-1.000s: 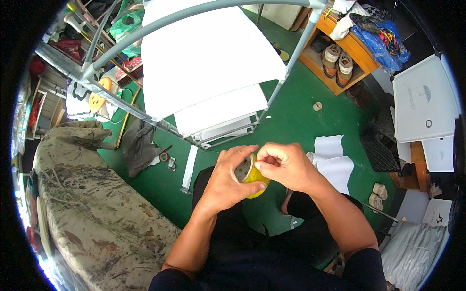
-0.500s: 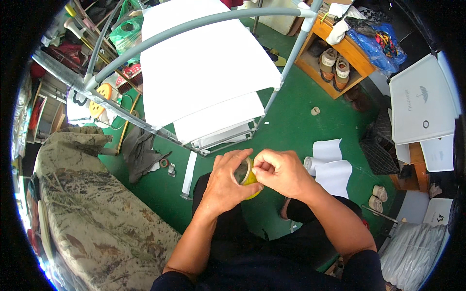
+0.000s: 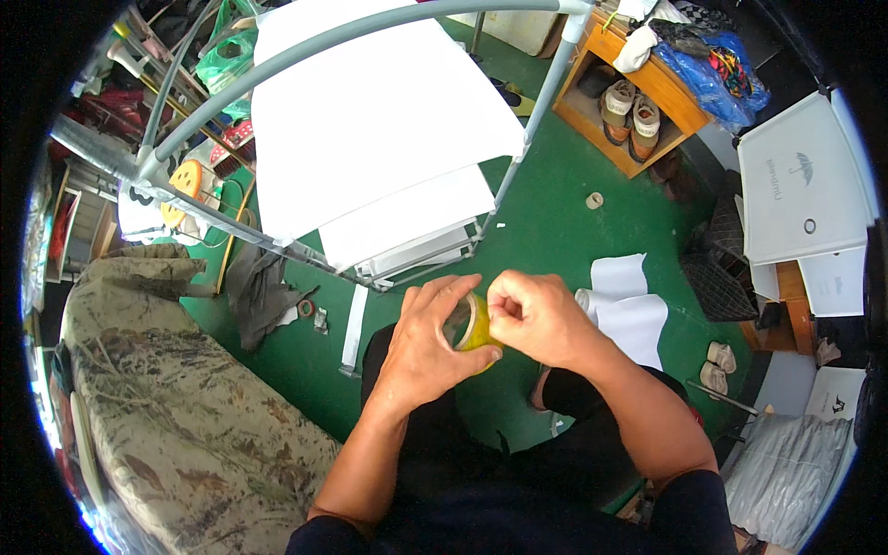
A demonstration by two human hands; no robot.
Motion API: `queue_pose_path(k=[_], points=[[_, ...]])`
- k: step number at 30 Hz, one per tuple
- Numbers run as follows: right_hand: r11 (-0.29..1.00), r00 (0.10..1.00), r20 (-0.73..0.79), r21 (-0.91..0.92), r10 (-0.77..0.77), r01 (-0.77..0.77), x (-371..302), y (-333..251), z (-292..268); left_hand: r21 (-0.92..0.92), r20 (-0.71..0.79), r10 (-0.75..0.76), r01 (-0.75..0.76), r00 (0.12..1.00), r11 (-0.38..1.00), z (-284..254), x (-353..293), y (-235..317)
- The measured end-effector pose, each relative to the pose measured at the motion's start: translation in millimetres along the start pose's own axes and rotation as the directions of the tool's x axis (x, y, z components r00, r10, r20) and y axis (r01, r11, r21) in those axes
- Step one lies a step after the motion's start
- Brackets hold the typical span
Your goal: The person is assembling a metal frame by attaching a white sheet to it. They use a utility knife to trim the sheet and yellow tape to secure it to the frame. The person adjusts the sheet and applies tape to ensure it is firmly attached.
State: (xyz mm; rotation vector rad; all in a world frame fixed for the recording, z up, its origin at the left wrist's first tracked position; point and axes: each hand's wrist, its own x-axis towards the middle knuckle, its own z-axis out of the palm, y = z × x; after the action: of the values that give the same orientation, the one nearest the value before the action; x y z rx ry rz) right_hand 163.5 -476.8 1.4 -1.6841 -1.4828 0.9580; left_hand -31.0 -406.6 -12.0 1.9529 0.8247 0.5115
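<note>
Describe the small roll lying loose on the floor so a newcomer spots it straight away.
Start at the wooden shoe shelf at upper right, where a pair of shoes sits. On the green floor just below its left corner lies a small tape roll. It is pale beige, ring-shaped and alone, unlike the yellow roll in the hands.

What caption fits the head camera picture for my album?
Both hands, left hand and right hand, hold a yellow tape roll over a green floor.
</note>
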Motion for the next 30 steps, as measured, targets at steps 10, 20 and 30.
queue_pose_path(k=[10,20,30], points=[[0.991,0.999,0.050,0.135,0.013,-0.020,-3.1,-7.5,-8.5,0.025,-0.009,0.051,-0.050,0.999,0.998,-0.8,-0.5,2.9],[0.990,0.999,0.054,0.142,0.006,-0.014,-3.3,-2.5,-2.9,0.038,-0.020,0.036,-0.035,0.999,0.999,0.9,-1.7,3.6],[0.999,0.997,0.061,-0.008,-0.046,0.047,-2.3,-9.2,-6.3,0.074,0.001,0.018,-0.018,1.000,0.997,2.2,1.1,7.7]])
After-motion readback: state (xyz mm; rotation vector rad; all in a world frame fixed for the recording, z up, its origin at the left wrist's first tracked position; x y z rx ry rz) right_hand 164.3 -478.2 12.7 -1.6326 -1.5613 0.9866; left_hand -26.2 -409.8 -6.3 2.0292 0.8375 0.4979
